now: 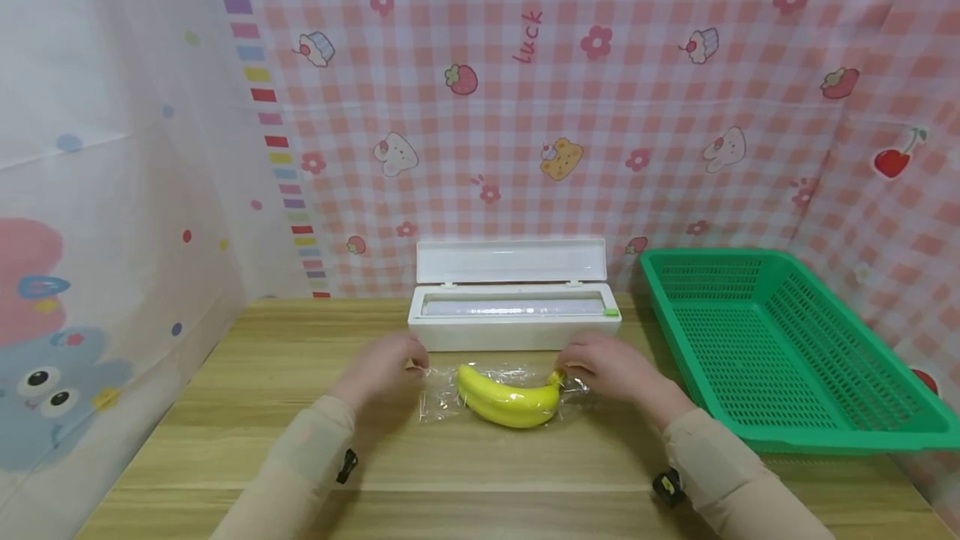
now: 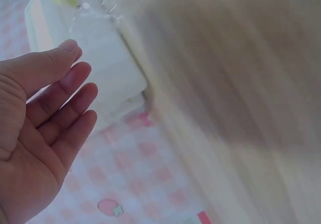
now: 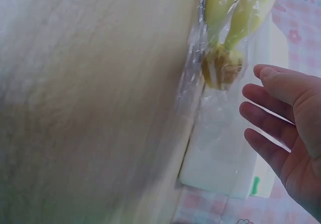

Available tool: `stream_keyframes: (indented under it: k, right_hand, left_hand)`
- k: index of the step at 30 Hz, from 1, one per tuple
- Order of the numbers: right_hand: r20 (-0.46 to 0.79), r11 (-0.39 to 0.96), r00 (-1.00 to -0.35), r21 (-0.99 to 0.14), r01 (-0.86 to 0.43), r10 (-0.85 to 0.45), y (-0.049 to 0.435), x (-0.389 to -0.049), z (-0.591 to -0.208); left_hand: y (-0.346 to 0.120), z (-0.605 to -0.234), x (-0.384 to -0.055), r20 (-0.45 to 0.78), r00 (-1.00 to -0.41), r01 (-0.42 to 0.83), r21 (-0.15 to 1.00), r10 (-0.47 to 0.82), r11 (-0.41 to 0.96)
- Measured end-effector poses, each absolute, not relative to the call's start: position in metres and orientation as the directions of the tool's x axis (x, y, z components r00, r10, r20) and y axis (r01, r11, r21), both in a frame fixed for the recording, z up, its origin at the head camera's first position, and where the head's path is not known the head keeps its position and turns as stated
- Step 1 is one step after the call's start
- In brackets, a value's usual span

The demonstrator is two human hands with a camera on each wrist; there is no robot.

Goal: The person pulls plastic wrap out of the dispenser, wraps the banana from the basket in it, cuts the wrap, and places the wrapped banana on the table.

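one roll in box, banana in film

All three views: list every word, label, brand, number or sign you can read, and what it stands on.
"luck life": pink script on the checked cloth backdrop, running sideways, head view.
None readable on the white box, banana or green basket.
Black right-wrist device: too small to tell whether it bears any.

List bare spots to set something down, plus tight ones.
Free: table on the near side of the banana, between left sleeve and right sleeve; table between left sleeve and left curtain; inside the green basket.
Crowded: the strip between banana and white box, with clear film around the banana, left hand and right hand at its ends.
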State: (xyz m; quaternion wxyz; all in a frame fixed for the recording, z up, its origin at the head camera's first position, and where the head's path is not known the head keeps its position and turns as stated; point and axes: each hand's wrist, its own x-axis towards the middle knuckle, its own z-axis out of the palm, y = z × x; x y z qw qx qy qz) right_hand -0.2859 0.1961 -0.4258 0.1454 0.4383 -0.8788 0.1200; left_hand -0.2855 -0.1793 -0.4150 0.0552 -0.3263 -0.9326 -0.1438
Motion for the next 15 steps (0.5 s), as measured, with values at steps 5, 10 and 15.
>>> stream_keyframes:
  k: [5,10,15]
  right_hand:
    - [0.329,0.625,-0.625,-0.121,-0.771,-0.707,0.19,-0.28,-0.42]
    - [0.32,0.639,-0.646,-0.141,-0.756,-0.693,0.183,-0.273,-0.414]
    - [0.304,0.645,-0.66,-0.164,-0.746,-0.687,0.177,-0.269,-0.413]
  left_hand:
    - [-0.179,-0.408,-0.287,0.238,-0.771,0.634,0.189,0.591,0.75]
    - [-0.166,-0.401,-0.28,0.264,-0.775,0.624,0.177,0.574,0.761]
    - [-0.15,-0.404,-0.273,0.317,-0.731,0.666,0.144,0.604,0.732]
